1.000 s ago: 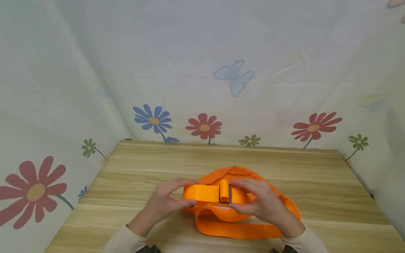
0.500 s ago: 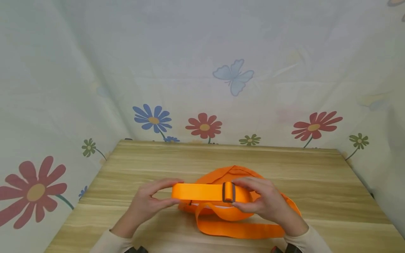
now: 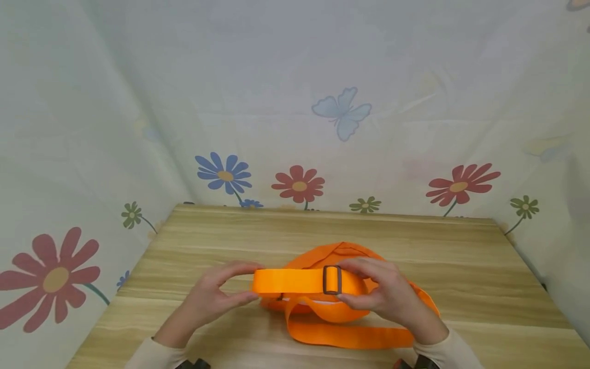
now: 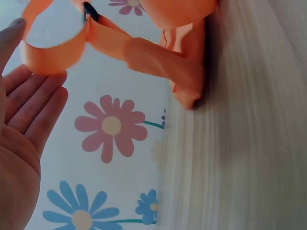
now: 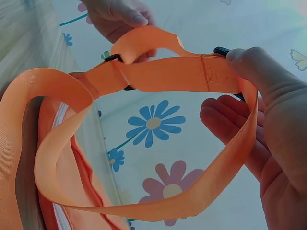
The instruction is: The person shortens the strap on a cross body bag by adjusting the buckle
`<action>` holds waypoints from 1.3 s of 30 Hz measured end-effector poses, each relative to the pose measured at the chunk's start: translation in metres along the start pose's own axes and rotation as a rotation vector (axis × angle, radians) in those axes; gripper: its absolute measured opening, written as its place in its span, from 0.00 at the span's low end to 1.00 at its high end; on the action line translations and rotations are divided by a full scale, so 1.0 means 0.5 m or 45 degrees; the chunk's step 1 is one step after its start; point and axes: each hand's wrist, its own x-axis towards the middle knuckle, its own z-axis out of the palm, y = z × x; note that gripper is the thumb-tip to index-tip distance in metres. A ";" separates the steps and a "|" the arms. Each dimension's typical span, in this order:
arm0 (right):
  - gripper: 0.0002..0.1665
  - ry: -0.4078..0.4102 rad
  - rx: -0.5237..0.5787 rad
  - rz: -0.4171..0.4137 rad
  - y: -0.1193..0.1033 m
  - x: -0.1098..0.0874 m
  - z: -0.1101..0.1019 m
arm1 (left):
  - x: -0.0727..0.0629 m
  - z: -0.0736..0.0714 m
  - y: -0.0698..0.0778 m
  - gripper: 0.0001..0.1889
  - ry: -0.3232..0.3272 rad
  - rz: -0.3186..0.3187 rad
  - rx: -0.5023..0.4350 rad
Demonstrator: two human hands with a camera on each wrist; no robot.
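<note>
An orange fabric bag [image 3: 318, 256] lies on the table, with a webbing strap [image 3: 288, 281] held up in front of it. My left hand [image 3: 216, 284] pinches the strap's left bend by its edges, thumb on one edge and fingers on the other. My right hand [image 3: 389, 292] holds the dark slide buckle [image 3: 325, 279] at its right side between thumb and fingers. In the right wrist view, the buckle [image 5: 221, 51] is partly covered by the thumb, and the strap loops round below it. A second dark fitting [image 5: 114, 58] sits farther along, towards the left hand.
More orange strap [image 3: 350, 335] lies curled on the wood-grain table [image 3: 221, 230] before the bag. A white zip [image 5: 60, 115] runs along the bag's edge. Behind the table hangs a pale backdrop [image 3: 258, 118] printed with flowers and a butterfly.
My left hand has moved left with the strap's bend, so the stretch up to the buckle is longer. The buckle now faces flatter to the head view. The bag has stayed in place.
</note>
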 end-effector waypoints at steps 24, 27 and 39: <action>0.27 -0.085 -0.114 0.052 -0.007 0.006 -0.009 | 0.133 0.122 0.121 0.28 -0.247 -0.409 -0.069; 0.28 -0.133 -0.156 0.105 -0.008 -0.002 -0.025 | 0.123 0.106 0.117 0.27 -0.180 -0.421 -0.082; 0.25 -0.068 -0.092 0.072 -0.013 -0.005 -0.041 | 0.115 0.108 0.105 0.27 -0.121 -0.396 -0.447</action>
